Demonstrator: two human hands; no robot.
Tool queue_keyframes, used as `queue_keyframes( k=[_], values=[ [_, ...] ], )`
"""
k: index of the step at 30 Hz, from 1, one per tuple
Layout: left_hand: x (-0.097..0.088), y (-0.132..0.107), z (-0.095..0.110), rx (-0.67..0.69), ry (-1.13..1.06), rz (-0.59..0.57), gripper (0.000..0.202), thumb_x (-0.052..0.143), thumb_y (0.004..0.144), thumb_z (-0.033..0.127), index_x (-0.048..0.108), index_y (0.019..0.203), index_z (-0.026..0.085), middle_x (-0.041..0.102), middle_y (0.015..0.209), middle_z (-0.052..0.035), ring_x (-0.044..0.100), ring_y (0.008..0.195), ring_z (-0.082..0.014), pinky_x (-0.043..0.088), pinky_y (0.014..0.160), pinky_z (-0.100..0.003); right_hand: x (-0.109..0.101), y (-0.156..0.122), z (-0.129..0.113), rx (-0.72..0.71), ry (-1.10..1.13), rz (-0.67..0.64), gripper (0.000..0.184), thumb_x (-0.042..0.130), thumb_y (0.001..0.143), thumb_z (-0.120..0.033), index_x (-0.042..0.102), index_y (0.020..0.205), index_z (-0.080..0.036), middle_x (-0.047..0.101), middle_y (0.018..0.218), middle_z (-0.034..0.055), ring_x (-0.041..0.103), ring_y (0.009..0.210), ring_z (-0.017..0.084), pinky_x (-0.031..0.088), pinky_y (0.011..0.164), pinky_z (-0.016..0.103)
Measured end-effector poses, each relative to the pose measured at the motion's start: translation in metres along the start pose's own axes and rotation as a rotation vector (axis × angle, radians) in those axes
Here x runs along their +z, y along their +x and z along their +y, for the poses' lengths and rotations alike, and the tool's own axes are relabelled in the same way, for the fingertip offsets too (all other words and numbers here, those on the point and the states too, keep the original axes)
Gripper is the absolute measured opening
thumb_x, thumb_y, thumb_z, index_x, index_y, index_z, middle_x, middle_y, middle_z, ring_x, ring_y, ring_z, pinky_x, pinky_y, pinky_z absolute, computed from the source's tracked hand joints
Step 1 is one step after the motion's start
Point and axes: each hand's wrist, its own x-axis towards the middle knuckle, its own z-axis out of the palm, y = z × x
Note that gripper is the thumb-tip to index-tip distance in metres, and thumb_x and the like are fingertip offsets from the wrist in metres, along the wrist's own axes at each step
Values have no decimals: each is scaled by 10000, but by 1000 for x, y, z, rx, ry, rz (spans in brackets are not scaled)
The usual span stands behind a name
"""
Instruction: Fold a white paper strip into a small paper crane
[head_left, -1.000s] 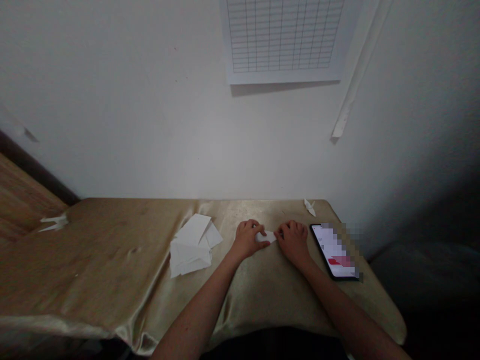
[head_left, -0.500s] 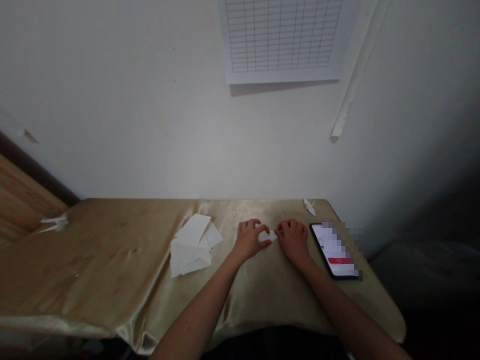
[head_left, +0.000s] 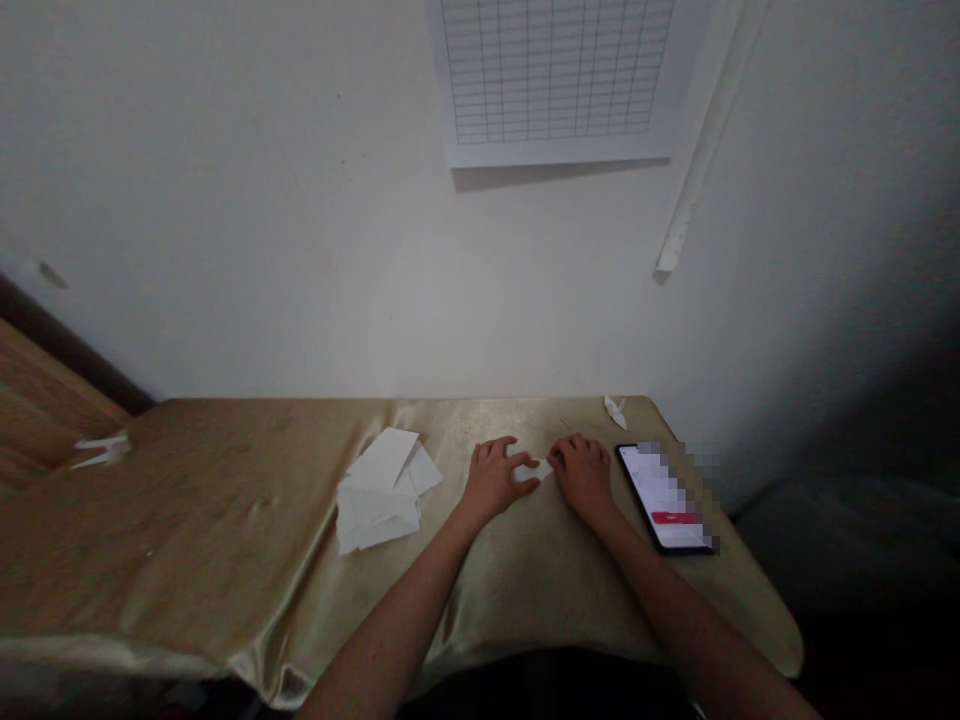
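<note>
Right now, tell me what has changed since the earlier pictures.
The phone's screen changed: its red patch shrank to a narrow bar. The whole view shifted slightly. Neither hand took or released anything: the left hand and right hand stayed at the small folded white paper. The pile of white paper and paper crane stayed put.
</note>
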Motion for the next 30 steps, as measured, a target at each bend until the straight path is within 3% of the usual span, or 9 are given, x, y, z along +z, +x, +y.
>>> queue_keyframes(
  k=[6,12,15,18,21,24,30],
  values=[
    [1,0,0,-13,30,-9,335,762,825,484,743,1146,389,503,1468,-39,429,1354,-304,299,1162,-508,-2,6,7,12,35,-49,160,541,975,-236,700,986,-242,685,1092,63,538,1085,245,319,925,369],
    [2,-7,9,-28,79,-8,353,711,869,485,685,1205,381,487,1490,-54,376,1407,-320,157,1182,-677,-2,6,8,14,35,-23,250,437,1013,-222,688,1005,-226,695,1095,74,552,1078,244,314,923,370],
    [3,-9,11,-19,92,-5,338,682,893,477,676,1210,360,474,1502,-59,355,1419,-320,141,1189,-682,-3,5,9,15,26,0,293,392,1035,-269,676,1012,-202,700,1085,84,558,1075,251,304,959,385],
    [2,-9,8,-27,83,-24,278,621,942,433,682,1210,386,458,1519,-41,343,1431,-319,157,1189,-675,-6,1,9,-39,17,-6,248,446,1010,-291,678,1014,-204,694,1094,79,551,1089,254,298,988,392],
    [-1,-8,5,-67,80,-62,281,614,947,389,681,1216,437,419,1557,-25,296,1465,-356,148,1158,-730,-9,-3,8,-80,-3,-12,198,511,962,-275,679,1049,-217,684,1116,74,546,1109,257,288,1010,412],
    [-3,-8,4,-95,87,-91,321,654,916,405,670,1230,468,387,1585,-27,251,1490,-390,123,1127,-781,-10,-5,7,-76,-15,-11,212,561,926,-307,672,1089,-230,674,1145,75,543,1114,270,283,1020,445],
    [-2,-9,4,-96,100,-96,331,642,919,469,657,1249,480,380,1596,-21,253,1496,-386,115,1135,-779,-11,-4,6,-45,0,-61,294,620,884,-395,673,1137,-256,647,1184,77,525,1143,294,306,1011,465]
  ],
)
